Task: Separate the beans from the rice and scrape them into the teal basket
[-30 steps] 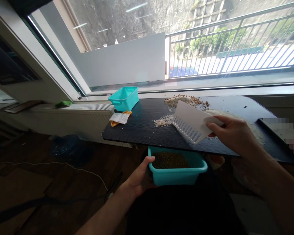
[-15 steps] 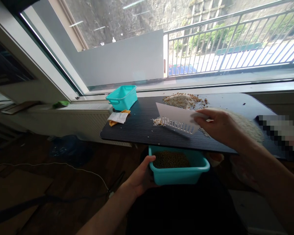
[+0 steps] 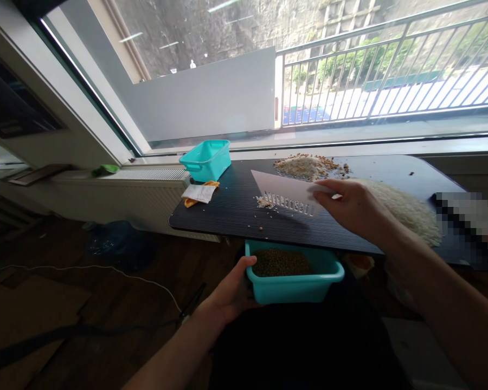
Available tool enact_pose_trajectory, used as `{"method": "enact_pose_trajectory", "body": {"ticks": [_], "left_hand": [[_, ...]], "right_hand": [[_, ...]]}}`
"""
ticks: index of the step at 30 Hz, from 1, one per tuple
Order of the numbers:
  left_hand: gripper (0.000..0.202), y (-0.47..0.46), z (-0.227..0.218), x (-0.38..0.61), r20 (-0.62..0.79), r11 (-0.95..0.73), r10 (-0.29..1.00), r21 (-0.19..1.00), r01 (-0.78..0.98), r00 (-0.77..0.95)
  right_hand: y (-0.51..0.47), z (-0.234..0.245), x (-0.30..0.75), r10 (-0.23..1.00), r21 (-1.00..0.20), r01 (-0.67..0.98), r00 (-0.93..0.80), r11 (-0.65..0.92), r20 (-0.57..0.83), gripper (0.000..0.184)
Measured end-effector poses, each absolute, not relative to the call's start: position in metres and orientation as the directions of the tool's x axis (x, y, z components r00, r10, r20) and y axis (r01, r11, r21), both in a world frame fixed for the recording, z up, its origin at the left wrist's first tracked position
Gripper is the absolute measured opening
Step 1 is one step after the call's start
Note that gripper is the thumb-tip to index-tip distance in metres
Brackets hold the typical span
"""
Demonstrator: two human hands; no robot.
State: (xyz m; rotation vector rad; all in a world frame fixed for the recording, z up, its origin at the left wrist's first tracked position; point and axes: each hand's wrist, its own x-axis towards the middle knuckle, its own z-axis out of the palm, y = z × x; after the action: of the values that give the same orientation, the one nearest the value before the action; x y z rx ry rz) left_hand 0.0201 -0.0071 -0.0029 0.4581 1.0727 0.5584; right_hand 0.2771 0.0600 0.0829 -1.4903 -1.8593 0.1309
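Observation:
My left hand [image 3: 238, 290] grips the left end of a turquoise plastic bin [image 3: 295, 292], its thumb over the rim. Small greenish-brown beans [image 3: 282, 262] cover the bin's floor, and the bin sits just below the table's front edge. Over the dark table [image 3: 223, 214], my right hand [image 3: 345, 203] pinches the right end of a thin white plastic sheet [image 3: 282, 183] with a row of slots along its lower edge. That sheet is tilted above a small scatter of pale grains [image 3: 264, 202]. Behind it lies a mixed heap of white and brown grains [image 3: 305, 166].
A wide spread of white rice [image 3: 410, 211] lies at the right, near a blurred-out object [image 3: 472, 216]. At the left stand a second turquoise bin [image 3: 211, 165] and a folded paper on orange cloth [image 3: 199, 194]. The window [image 3: 207, 103] runs behind; a radiator [image 3: 154, 197] is to the left.
My right hand has moved the slotted sheet slightly left across the table. Some grains near the front edge lie differently. My left hand still holds the bin; the view has shifted a little.

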Motion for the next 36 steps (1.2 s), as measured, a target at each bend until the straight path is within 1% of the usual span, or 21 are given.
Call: {"method": "enact_pose_trajectory", "body": {"ticks": [3, 6, 13, 19, 24, 26, 29, 31, 33, 34, 36], "left_hand": [[0.054, -0.007, -0.002, 0.015, -0.691, 0.774, 0.631, 0.596, -0.215, 0.353], [0.054, -0.006, -0.004, 0.006, -0.687, 0.766, 0.639, 0.606, -0.213, 0.345], [0.050, -0.006, -0.005, -0.009, -0.708, 0.756, 0.655, 0.613, -0.230, 0.265], [0.051, -0.007, -0.004, -0.006, -0.697, 0.757, 0.653, 0.602, -0.255, 0.294], [0.052, -0.009, -0.003, 0.006, -0.689, 0.768, 0.638, 0.605, -0.211, 0.344], [0.055, -0.010, -0.002, 0.012, -0.683, 0.775, 0.626, 0.598, -0.204, 0.376], [0.058, -0.010, -0.002, 0.020, -0.679, 0.783, 0.610, 0.595, -0.181, 0.408], [0.060, -0.011, -0.002, 0.024, -0.675, 0.782, 0.608, 0.599, -0.171, 0.418], [0.060, -0.013, -0.003, 0.024, -0.671, 0.780, 0.609, 0.603, -0.166, 0.422], [0.060, -0.013, -0.004, 0.024, -0.670, 0.778, 0.611, 0.606, -0.166, 0.421], [0.058, -0.014, -0.004, 0.022, -0.672, 0.777, 0.614, 0.607, -0.168, 0.414]], "right_hand": [[0.055, 0.086, 0.276, 0.886, -0.485, 0.813, -0.076, 0.321, 0.458, 0.028], [0.049, 0.090, 0.278, 0.879, -0.495, 0.807, -0.060, 0.322, 0.474, 0.026], [0.053, 0.088, 0.277, 0.885, -0.485, 0.818, -0.063, 0.311, 0.461, 0.027], [0.035, 0.092, 0.273, 0.906, -0.488, 0.836, -0.025, 0.251, 0.423, 0.030], [0.005, 0.087, 0.286, 0.910, -0.504, 0.838, 0.019, 0.211, 0.413, 0.028], [-0.009, 0.084, 0.291, 0.916, -0.530, 0.818, 0.010, 0.224, 0.402, 0.030], [-0.023, 0.084, 0.290, 0.932, -0.608, 0.747, -0.042, 0.269, 0.361, 0.029], [-0.024, 0.087, 0.282, 0.935, -0.654, 0.710, -0.016, 0.261, 0.355, 0.027], [-0.017, 0.090, 0.271, 0.925, -0.688, 0.689, 0.070, 0.227, 0.374, 0.025], [-0.011, 0.090, 0.264, 0.929, -0.718, 0.663, 0.093, 0.211, 0.358, 0.025], [0.004, 0.088, 0.251, 0.961, -0.809, 0.560, 0.075, 0.181, 0.267, 0.023]]}}
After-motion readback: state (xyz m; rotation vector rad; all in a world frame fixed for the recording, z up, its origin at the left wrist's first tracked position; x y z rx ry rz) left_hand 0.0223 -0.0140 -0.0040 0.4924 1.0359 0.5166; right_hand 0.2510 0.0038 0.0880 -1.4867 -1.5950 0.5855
